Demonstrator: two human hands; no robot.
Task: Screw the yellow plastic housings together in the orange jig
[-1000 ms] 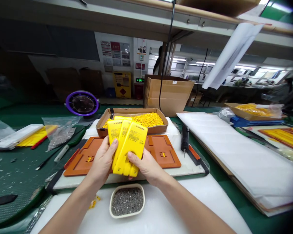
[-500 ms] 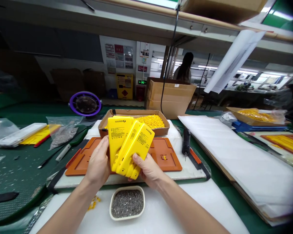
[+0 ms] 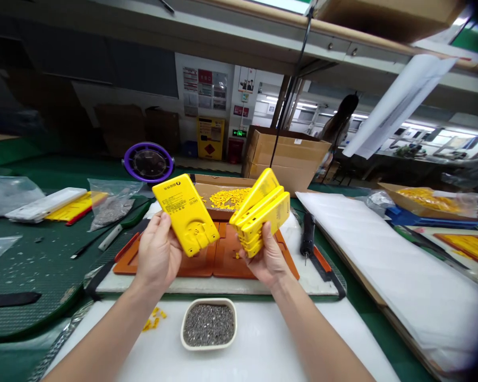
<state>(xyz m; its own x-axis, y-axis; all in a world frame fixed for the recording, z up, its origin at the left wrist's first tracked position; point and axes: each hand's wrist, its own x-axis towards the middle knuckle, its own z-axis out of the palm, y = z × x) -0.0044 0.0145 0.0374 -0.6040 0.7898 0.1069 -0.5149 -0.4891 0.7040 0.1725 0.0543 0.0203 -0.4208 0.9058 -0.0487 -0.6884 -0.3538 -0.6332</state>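
My left hand (image 3: 159, 249) grips one yellow plastic housing (image 3: 183, 209) by its left edge, with a printed label and a round recess facing me. In my right hand (image 3: 269, 254) is a fanned stack of several yellow housings (image 3: 258, 215), pinched near the lower end. Both are held up over the orange-brown fixture plates (image 3: 205, 268), which they partly hide. Behind them stands a cardboard tray (image 3: 211, 185) of small yellow parts (image 3: 229, 198). Nearest me, a cream dish (image 3: 209, 347) holds many small metal screws (image 3: 209, 323).
A black electric screwdriver (image 3: 308, 233) lies right of the plates. White foam sheets (image 3: 382, 249) are stacked further right. On the left are a purple fan (image 3: 148, 162), a bag of metal pieces (image 3: 113, 209) and a white-handled tool (image 3: 110, 236). Loose yellow bits (image 3: 154, 321) lie beside the dish.
The yellow housings were held together in both hands. Now one has been drawn off to the left in my left hand, while my right hand has moved right with the others.
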